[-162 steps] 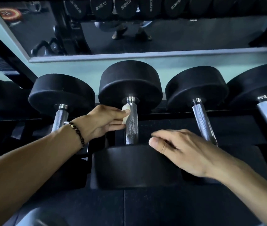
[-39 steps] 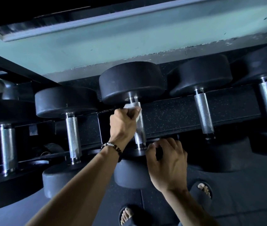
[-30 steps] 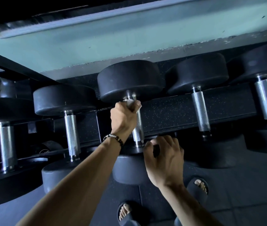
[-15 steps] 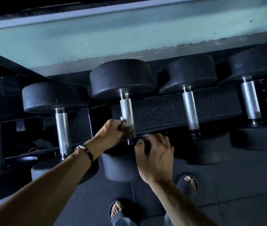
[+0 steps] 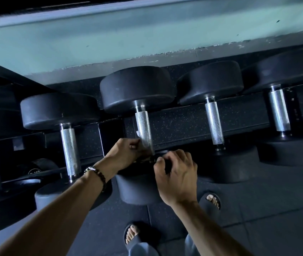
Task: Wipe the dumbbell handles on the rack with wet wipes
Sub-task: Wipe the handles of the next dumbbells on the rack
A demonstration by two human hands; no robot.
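Black dumbbells with knurled steel handles lie side by side on a dark rack [image 5: 184, 124]. My left hand [image 5: 126, 154] holds a pale wet wipe [image 5: 141, 138] against the lower part of the middle dumbbell's handle [image 5: 143, 124]. The wipe is mostly hidden by my fingers. My right hand [image 5: 176, 172] grips the top edge of that dumbbell's near head [image 5: 137, 189], fingers curled over it.
Neighbouring handles stand to the left [image 5: 70, 150] and to the right [image 5: 214, 122], with one more further right [image 5: 279, 109]. A pale green wall [image 5: 128, 34] runs behind the rack. My sandalled feet [image 5: 133, 235] stand on dark rubber floor below.
My left hand slid the wipe from the top of the middle handle down to its lower end. My right hand kept its grip on the near head.
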